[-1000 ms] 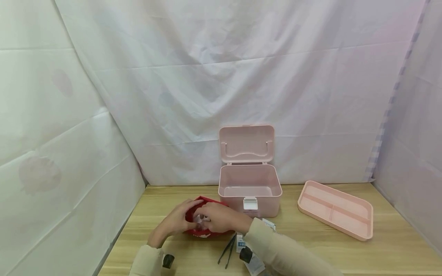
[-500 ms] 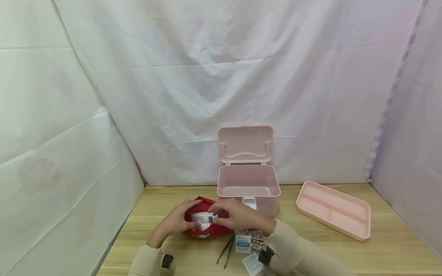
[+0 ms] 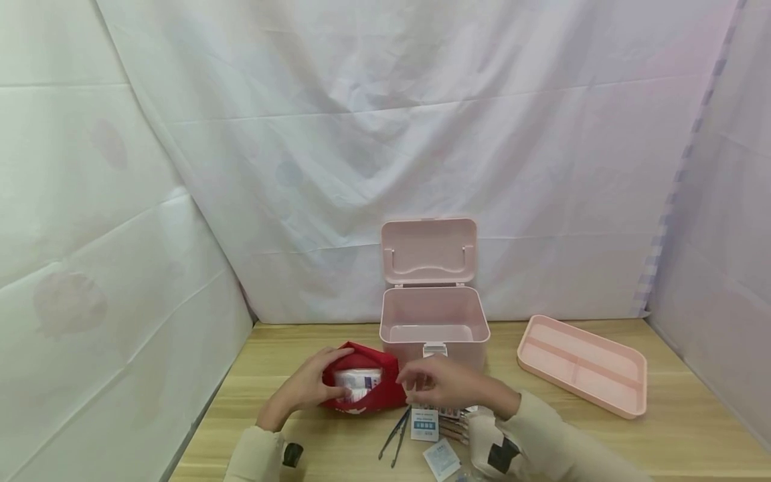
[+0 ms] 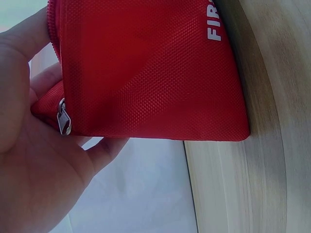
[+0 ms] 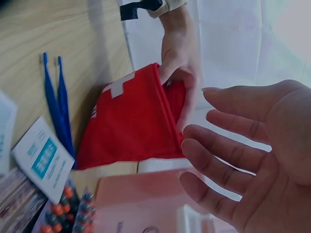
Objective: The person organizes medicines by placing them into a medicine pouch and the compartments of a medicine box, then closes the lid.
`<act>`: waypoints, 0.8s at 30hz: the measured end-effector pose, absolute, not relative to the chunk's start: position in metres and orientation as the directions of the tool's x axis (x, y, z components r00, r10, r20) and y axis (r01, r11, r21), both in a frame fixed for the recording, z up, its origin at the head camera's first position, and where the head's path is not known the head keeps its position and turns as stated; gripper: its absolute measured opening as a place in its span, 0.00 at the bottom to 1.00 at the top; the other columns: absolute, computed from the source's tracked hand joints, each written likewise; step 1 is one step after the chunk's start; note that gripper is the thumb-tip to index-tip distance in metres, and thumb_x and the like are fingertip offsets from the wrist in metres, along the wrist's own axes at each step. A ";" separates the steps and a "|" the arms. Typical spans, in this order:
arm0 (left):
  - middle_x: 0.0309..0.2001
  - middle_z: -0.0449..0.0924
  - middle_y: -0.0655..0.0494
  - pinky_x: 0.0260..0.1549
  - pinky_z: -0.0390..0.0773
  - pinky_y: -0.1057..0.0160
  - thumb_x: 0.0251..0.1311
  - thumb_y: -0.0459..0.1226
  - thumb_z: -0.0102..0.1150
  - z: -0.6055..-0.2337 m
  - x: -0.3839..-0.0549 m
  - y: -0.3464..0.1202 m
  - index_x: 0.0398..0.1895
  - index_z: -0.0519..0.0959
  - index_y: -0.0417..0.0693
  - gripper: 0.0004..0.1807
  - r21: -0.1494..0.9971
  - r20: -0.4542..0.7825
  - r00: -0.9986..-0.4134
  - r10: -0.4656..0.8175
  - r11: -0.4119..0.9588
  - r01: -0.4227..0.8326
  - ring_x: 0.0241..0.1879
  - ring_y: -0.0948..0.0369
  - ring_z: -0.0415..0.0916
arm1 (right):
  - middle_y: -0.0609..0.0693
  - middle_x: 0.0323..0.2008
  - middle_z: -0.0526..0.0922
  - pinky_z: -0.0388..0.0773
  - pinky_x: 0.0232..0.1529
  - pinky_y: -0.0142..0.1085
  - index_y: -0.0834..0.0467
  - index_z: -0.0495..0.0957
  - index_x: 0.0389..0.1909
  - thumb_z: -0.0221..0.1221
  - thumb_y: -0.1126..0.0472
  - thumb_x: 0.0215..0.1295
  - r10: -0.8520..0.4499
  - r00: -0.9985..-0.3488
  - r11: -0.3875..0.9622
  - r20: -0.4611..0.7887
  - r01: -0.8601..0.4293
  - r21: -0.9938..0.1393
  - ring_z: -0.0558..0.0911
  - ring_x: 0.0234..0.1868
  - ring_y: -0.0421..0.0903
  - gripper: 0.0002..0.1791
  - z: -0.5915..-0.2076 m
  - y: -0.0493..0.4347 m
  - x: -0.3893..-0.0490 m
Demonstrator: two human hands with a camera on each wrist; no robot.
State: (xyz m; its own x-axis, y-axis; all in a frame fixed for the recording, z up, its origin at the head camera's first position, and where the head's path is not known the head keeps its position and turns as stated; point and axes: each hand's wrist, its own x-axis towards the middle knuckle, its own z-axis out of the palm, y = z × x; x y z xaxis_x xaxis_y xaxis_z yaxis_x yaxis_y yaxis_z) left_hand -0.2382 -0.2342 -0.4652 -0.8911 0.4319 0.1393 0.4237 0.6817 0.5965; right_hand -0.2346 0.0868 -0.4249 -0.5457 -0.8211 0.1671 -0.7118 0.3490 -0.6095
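My left hand (image 3: 306, 383) grips the open mouth of a red first-aid pouch (image 3: 385, 396), which stands on the table. White wrapped packets (image 3: 357, 380) show inside it. The left wrist view has the pouch (image 4: 150, 73) close up, with a zip pull (image 4: 63, 118) beside the palm. Just right of the pouch, my right hand (image 5: 248, 150) is in the air, fingers loosely bent and holding nothing. Under and near it lie blue tweezers (image 5: 57, 102), a white sachet with a blue label (image 5: 43, 158), and blister packs of orange-and-dark capsules (image 5: 63, 213).
Behind the right hand stands a pink box (image 3: 434, 335) with its lid (image 3: 430, 251) raised. To the right lies a pink divided tray (image 3: 584, 365). Another white sachet (image 3: 442, 460) is near the front, partly beside the right sleeve (image 3: 560, 435). Cloth walls (image 3: 361, 167) enclose the table.
My right hand has come out of the pouch and moved right, with nothing in it. The white packets inside are now in plain sight. My left hand has stayed at the pouch.
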 end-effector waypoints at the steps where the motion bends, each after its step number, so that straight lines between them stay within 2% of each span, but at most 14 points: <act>1: 0.60 0.74 0.48 0.55 0.75 0.42 0.50 0.40 0.75 -0.465 -0.238 -0.234 0.68 0.71 0.51 0.39 0.595 0.137 -0.892 0.430 0.685 0.421 0.58 0.50 0.71 | 0.48 0.39 0.84 0.80 0.41 0.30 0.57 0.80 0.49 0.64 0.62 0.64 -0.821 -0.547 0.352 0.164 -0.711 -0.609 0.80 0.38 0.36 0.14 -0.426 0.089 -0.235; 7: 0.60 0.73 0.50 0.55 0.75 0.43 0.50 0.40 0.75 -0.464 -0.237 -0.235 0.68 0.71 0.52 0.39 0.605 0.114 -0.902 0.416 0.691 0.396 0.58 0.51 0.71 | 0.42 0.37 0.82 0.79 0.41 0.30 0.53 0.81 0.49 0.67 0.60 0.61 -0.810 -0.579 0.417 0.096 -0.683 -0.600 0.79 0.38 0.35 0.15 -0.435 0.099 -0.233; 14: 0.60 0.74 0.47 0.55 0.75 0.40 0.50 0.41 0.75 -0.464 -0.238 -0.234 0.68 0.71 0.51 0.39 0.603 0.131 -0.894 0.428 0.682 0.414 0.58 0.48 0.71 | 0.44 0.43 0.83 0.79 0.47 0.32 0.56 0.81 0.50 0.69 0.59 0.59 -0.816 -0.567 0.439 0.112 -0.733 -0.519 0.81 0.45 0.40 0.18 -0.450 0.102 -0.232; 17: 0.60 0.74 0.47 0.55 0.75 0.40 0.51 0.41 0.75 -0.464 -0.238 -0.234 0.68 0.71 0.51 0.39 0.604 0.129 -0.896 0.424 0.684 0.410 0.58 0.48 0.71 | 0.45 0.41 0.81 0.78 0.45 0.31 0.56 0.81 0.49 0.70 0.60 0.57 -0.822 -0.560 0.453 0.103 -0.752 -0.478 0.79 0.42 0.40 0.18 -0.458 0.101 -0.232; 21: 0.60 0.74 0.48 0.56 0.75 0.41 0.51 0.41 0.75 -0.464 -0.238 -0.234 0.68 0.71 0.52 0.39 0.599 0.125 -0.900 0.417 0.691 0.404 0.58 0.49 0.71 | 0.46 0.38 0.79 0.75 0.40 0.28 0.56 0.81 0.49 0.70 0.60 0.57 -0.806 -0.590 0.502 0.041 -0.719 -0.480 0.77 0.38 0.40 0.19 -0.468 0.099 -0.231; 24: 0.60 0.74 0.48 0.55 0.75 0.41 0.51 0.41 0.75 -0.464 -0.237 -0.234 0.68 0.71 0.51 0.39 0.600 0.126 -0.897 0.423 0.688 0.408 0.58 0.49 0.71 | 0.46 0.40 0.78 0.76 0.41 0.30 0.55 0.81 0.50 0.71 0.59 0.55 -0.784 -0.620 0.534 0.010 -0.683 -0.498 0.77 0.39 0.39 0.21 -0.473 0.098 -0.230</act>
State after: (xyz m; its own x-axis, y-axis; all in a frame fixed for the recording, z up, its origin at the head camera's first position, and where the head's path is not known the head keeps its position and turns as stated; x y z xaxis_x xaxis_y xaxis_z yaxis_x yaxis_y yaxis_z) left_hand -0.2370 -0.2339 -0.4642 -0.8972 0.4233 0.1256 0.4085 0.6877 0.6002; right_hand -0.2303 0.0981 -0.4733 -0.6201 -0.7845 0.0096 -0.6833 0.5341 -0.4978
